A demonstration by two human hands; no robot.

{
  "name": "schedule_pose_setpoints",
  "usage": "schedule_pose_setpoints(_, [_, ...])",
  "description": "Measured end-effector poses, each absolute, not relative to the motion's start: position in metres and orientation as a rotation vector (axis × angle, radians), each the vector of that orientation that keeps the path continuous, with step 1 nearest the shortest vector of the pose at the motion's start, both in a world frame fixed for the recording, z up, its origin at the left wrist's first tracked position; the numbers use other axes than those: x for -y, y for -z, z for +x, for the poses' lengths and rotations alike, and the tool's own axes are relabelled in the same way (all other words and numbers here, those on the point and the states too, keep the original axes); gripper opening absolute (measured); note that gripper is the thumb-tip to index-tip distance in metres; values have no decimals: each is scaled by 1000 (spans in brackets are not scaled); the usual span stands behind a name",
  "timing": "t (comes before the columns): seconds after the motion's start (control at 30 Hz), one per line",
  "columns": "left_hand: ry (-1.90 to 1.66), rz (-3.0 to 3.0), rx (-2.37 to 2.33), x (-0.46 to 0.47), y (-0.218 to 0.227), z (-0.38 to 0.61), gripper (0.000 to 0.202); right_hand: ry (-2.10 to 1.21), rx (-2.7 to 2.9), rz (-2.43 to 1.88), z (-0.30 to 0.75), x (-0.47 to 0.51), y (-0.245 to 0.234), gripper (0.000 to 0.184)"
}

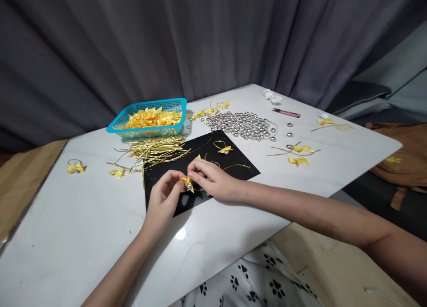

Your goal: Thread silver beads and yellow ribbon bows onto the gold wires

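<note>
A small yellow bow (187, 181) with a silver bell (189, 187) at its centre is held just above the near part of a black mat (233, 162), between the two hands; it is pinched from the left side by the thumb and forefinger of the left hand (163, 200), the other fingers being curled under the palm; it is met from above and from the right by the right hand (215, 181), whose thumb and forefinger are pressed together on its upper edge, while the remaining fingers are bent and rest on the mat; whether a gold strand is also gripped there cannot be told.

The mat is laid on a white table (83, 236); a finished bow with a gold loop (224, 149) is seen on its far part, well apart from the hands; a heap of gold wire ties (156, 148) lies at its far left corner, partly over the edge; beyond the heap a teal basket (147, 130) filled with yellow bows (151, 117) is set; a spread of silver bells (240, 122) is found just beyond the mat's far edge; a pink cutter (286, 113) lies further right; loose bows (299, 155) are scattered to the right, and one (76, 167) lies alone far to the left; a grey curtain (200, 40) hangs behind the table.
</note>
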State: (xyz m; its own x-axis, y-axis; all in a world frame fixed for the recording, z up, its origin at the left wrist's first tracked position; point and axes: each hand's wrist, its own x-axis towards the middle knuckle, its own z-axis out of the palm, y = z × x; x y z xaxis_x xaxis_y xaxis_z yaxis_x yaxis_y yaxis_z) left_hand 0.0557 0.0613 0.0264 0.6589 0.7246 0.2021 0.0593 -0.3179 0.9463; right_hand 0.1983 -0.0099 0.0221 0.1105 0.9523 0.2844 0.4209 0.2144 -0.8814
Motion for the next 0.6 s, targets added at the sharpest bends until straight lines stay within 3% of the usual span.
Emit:
schedule_pose_setpoints(0.2, [-835, 1869, -636, -61, -25, 52, 7, -864, 1378, -1354, 197, 11, -21, 12])
schedule_pose_setpoints(0.6, [-923, 2193, -636, -63, -27, 51, 12, -443, 1665, -1227, 202, 11, -21, 11])
